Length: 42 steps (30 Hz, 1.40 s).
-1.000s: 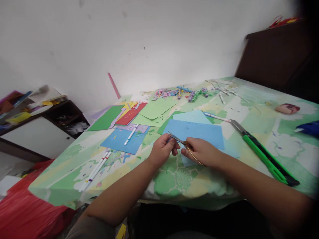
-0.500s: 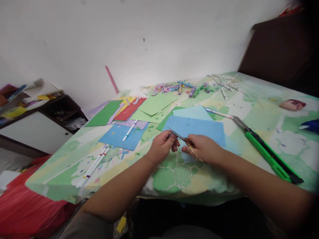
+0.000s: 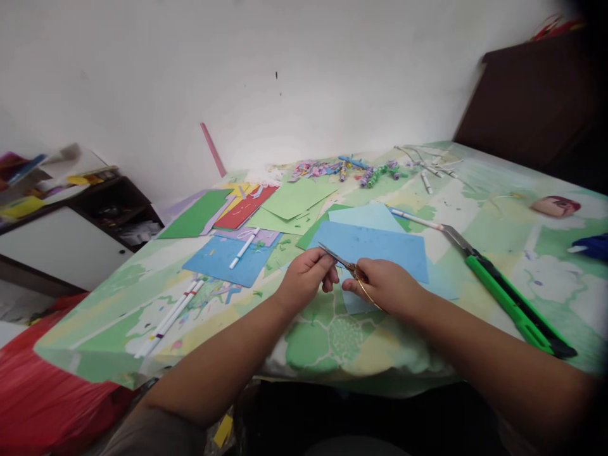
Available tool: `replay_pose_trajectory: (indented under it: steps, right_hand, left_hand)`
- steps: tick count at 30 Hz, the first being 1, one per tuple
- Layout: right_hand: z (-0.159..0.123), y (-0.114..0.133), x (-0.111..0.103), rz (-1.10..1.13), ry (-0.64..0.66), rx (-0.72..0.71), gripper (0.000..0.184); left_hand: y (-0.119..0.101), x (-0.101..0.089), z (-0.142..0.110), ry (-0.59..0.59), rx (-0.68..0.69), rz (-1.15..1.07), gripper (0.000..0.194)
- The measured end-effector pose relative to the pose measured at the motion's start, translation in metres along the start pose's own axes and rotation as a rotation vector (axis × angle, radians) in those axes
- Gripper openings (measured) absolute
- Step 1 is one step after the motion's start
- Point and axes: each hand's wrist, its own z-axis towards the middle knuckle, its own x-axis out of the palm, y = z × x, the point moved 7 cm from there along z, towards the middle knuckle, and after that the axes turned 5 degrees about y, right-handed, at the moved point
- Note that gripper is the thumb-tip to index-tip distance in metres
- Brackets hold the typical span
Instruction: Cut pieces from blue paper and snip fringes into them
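My right hand (image 3: 382,283) is closed around the handles of a pair of scissors (image 3: 345,264) with gold-coloured loops. The blades point left, towards my left hand (image 3: 311,273). Thumb and fingers of my left hand are pinched together right at the blades; whatever they hold is too small or hidden to make out. Both hands are above the near edge of a blue sheet (image 3: 375,244). Under it lie a pale blue sheet (image 3: 365,216) and a green one.
A large green box cutter (image 3: 510,301) lies at the right, its blade by a white marker (image 3: 415,218). More markers (image 3: 171,316), coloured sheets (image 3: 197,212) and paper scraps (image 3: 313,169) cover the left and back. A wall stands behind the table.
The view has shifted slightly, and both hands appear a little further left. My right hand keeps its hold on the scissors, and my left hand stays pinched at the blades.
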Motion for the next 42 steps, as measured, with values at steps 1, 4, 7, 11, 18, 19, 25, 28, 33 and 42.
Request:
replay_pose_trajectory:
  steps: [1,4,7,11,18,19,25,28,33,42]
  right_hand:
    - [0.0,0.0,0.0,0.0,-0.002,0.003,0.028]
    - [0.0,-0.001,0.0,0.002,-0.019,0.004,0.029]
    - [-0.001,0.0,0.0,-0.002,-0.019,-0.003,0.029]
    - [-0.002,0.0,-0.001,-0.013,-0.022,-0.014,0.031]
    - [-0.003,0.002,-0.005,-0.029,-0.033,-0.016,0.03]
    - [-0.003,0.002,-0.005,-0.032,-0.036,-0.017,0.03]
    - [-0.002,0.0,-0.005,-0.021,-0.048,-0.019,0.031]
    - [-0.003,0.0,-0.005,0.0,-0.058,-0.012,0.032]
    - [-0.005,0.001,-0.01,0.034,-0.079,-0.01,0.036]
    - [-0.006,0.006,-0.001,0.144,-0.02,-0.093,0.034]
  left_hand:
    - [0.001,0.0,0.0,0.0,-0.007,-0.007,0.022]
    - [0.001,0.0,0.0,-0.006,-0.017,-0.019,0.022]
    - [-0.001,0.0,0.0,-0.008,-0.011,-0.012,0.022]
    - [-0.004,0.0,-0.001,-0.006,0.002,0.006,0.021]
    - [-0.008,0.001,-0.003,-0.016,0.012,-0.003,0.018]
    - [-0.008,0.001,-0.003,-0.012,0.016,-0.012,0.018]
    - [-0.004,0.001,-0.001,0.008,-0.038,-0.074,0.015]
    - [-0.004,0.002,-0.001,0.029,-0.062,-0.061,0.015]
    - [-0.01,-0.005,-0.002,-0.041,-0.01,0.0,0.019]
    - [-0.009,0.0,-0.005,0.009,0.048,0.123,0.028]
